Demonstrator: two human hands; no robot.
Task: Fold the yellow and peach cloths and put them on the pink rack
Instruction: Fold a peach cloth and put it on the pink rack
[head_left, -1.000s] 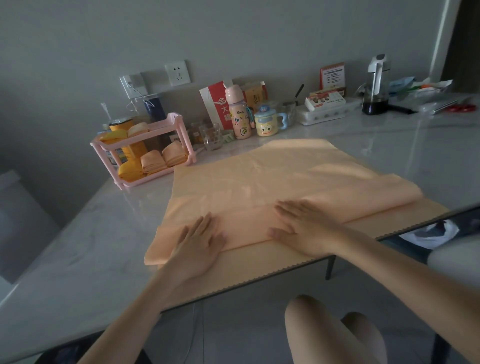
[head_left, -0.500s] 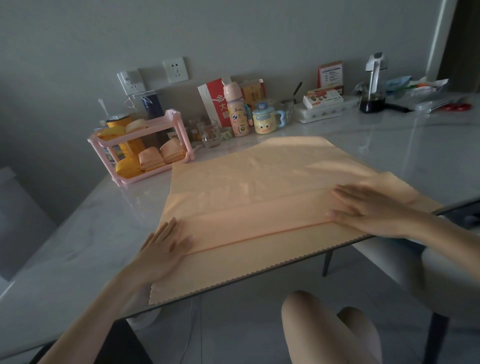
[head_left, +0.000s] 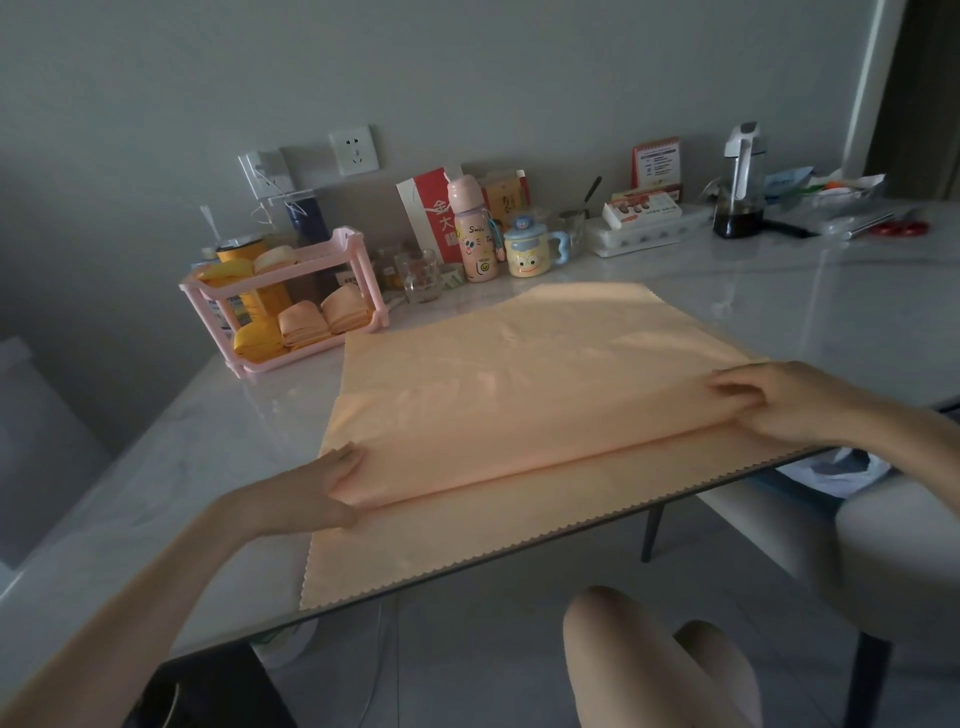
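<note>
Now the peach cloth (head_left: 519, 374) lies spread on the bench (head_left: 831, 322), near the pink rack (head_left: 370, 283) (already holding folded cloths (head_left: 304, 327)), with the left hand (head_left: 311, 493) and right hand (head_left: 779, 405) each pinching one end of its raised fold. Uneven pulling looks the likely trouble: on that glossy top the fabric could slide, skewing the fold or dragging its zigzag hem off the near edge.

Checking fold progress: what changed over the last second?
Both hands slid apart along the fold in the large peach cloth: the left hand to its left end, the right hand to its right end, each now pinching it. The pink plastic rack stayed put.
</note>
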